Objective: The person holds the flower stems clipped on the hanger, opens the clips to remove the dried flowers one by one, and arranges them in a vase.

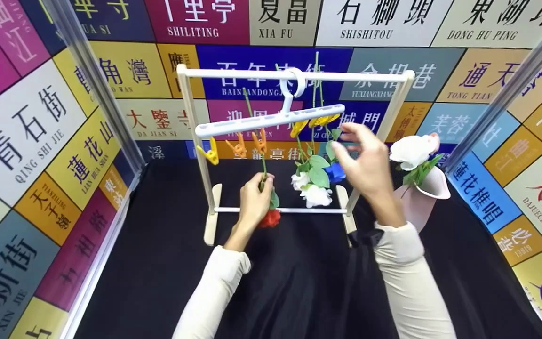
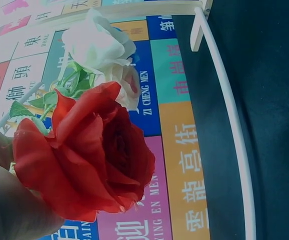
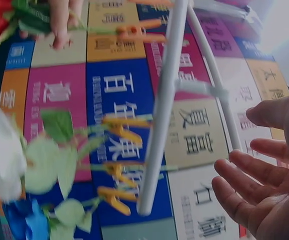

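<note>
In the head view my left hand (image 1: 255,200) pinches the green stem of a red rose (image 1: 270,218), which hangs bloom down. An orange clip (image 1: 260,141) on the white hanger (image 1: 271,120) overlaps the upper stem. My right hand (image 1: 365,160) is beside the hanger's right end, fingers loosely spread and holding nothing, as the right wrist view also shows. Yellow clips (image 3: 117,172) hold white roses (image 1: 315,194) and a blue rose (image 1: 335,172) upside down. The hanger tilts, its left end lower.
The hanger hooks over the top bar of a wooden rack (image 1: 346,75). A yellow clip (image 1: 210,153) and another orange clip (image 1: 238,147) hang at its left. A pale pink vase (image 1: 424,197) with a white rose (image 1: 412,151) stands at right on black cloth (image 1: 167,282).
</note>
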A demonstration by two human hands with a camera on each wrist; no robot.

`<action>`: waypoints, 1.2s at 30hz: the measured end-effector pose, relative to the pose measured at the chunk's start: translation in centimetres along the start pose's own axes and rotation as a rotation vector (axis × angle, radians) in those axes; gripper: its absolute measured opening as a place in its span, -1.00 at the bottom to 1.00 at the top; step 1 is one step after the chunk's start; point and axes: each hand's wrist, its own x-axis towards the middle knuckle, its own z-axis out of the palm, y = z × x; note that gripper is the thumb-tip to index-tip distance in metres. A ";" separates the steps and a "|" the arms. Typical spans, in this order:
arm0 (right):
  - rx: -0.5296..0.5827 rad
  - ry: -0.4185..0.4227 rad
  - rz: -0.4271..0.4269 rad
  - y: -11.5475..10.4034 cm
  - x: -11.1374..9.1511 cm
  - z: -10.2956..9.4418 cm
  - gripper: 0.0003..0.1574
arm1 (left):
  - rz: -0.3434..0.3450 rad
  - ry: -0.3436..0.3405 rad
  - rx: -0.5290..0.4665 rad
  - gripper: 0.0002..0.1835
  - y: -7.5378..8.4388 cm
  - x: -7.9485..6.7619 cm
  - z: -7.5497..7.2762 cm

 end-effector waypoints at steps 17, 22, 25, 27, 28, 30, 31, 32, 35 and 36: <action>0.008 -0.084 -0.021 -1.6 0.1 6.4 -0.52 | 0.007 0.007 -0.015 -0.83 0.2 -0.1 0.1; 0.035 -0.109 -0.011 -1.7 0.2 7.6 -0.47 | 0.012 0.005 -0.023 -0.83 0.2 -0.1 0.1; 0.052 -0.107 0.010 -1.8 0.1 8.2 -0.45 | 0.015 0.001 -0.024 -0.83 0.1 -0.2 0.0; 0.064 -0.106 0.028 -1.8 0.0 8.6 -0.42 | 0.017 -0.002 -0.018 -0.83 0.1 -0.1 -0.1; 0.065 -0.106 0.036 -1.8 -0.1 8.9 -0.41 | 0.018 -0.001 -0.013 -0.83 0.1 -0.1 -0.1; 0.063 -0.112 0.045 -1.8 -0.1 9.4 -0.39 | 0.019 -0.002 -0.003 -0.83 0.2 -0.1 -0.2; 0.062 -0.118 0.046 -1.8 -0.1 9.6 -0.38 | 0.020 -0.001 0.000 -0.83 0.2 -0.1 -0.2; 0.062 -0.124 0.044 -1.8 0.0 9.9 -0.37 | 0.020 0.001 0.002 -0.83 0.2 -0.1 -0.3; 0.062 -0.139 0.036 -1.7 0.1 10.6 -0.33 | 0.021 -0.002 -0.005 -0.82 0.2 -0.1 -0.3; 0.062 -0.139 0.035 -1.7 0.1 10.7 -0.32 | 0.020 -0.005 -0.007 -0.82 0.2 -0.1 -0.4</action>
